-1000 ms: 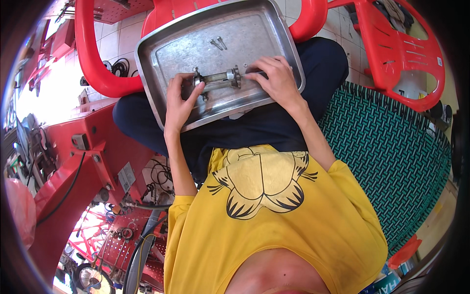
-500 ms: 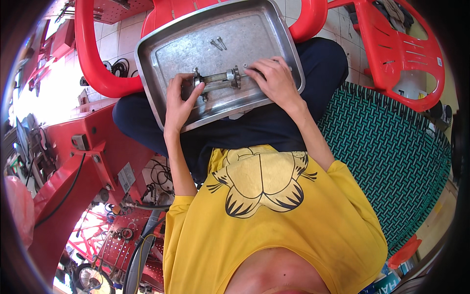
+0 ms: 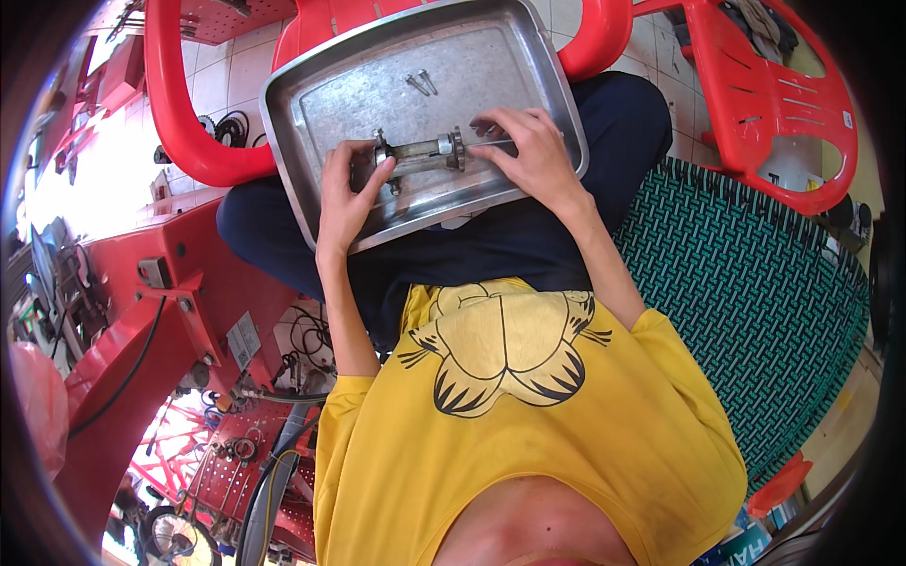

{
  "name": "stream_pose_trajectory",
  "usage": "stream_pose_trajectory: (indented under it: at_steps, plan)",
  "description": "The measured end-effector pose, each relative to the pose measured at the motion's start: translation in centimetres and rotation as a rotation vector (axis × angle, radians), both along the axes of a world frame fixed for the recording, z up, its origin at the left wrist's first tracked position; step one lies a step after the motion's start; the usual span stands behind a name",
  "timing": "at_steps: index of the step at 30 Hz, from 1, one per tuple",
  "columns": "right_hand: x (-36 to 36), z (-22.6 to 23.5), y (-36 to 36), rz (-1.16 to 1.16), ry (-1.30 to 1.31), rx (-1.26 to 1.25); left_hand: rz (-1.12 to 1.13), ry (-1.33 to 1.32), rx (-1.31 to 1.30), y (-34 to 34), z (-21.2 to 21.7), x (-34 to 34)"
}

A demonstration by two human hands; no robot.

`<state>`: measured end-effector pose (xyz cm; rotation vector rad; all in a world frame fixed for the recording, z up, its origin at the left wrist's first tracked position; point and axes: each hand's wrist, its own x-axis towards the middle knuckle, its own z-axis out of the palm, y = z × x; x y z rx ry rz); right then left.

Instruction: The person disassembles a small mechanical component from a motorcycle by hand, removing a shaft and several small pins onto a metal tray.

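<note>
Your right hand [image 3: 534,156] spreads wider than before, its grip unclear, while your left hand [image 3: 345,193] grasps the rigid, likely heavy metal hub [image 3: 415,150] soundly by its end.

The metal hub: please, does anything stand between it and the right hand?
Nothing visible blocks the gap: only what looks like a thin rod lies there, at the right hand. Whether it touches the hub, I cannot tell. The two bolts lie farther up the tray, out of the way.

Grey metal part [image 3: 420,151], silver tray [image 3: 340,99], yellow shirt [image 3: 623,424]
</note>
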<state>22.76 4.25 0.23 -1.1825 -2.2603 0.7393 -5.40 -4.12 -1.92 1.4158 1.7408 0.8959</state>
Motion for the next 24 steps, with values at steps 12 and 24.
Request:
stream_pose_trajectory:
  at_steps: [12, 24]
  plan:
    - [0.1, 0.02, -0.09, 0.001, -0.016, -0.025, 0.007, 0.018, -0.003, -0.04, 0.07, 0.11]
    - [0.16, 0.2, 0.0, 0.028, -0.036, 0.045, 0.002, 0.013, 0.006, 0.0, 0.02, 0.03]
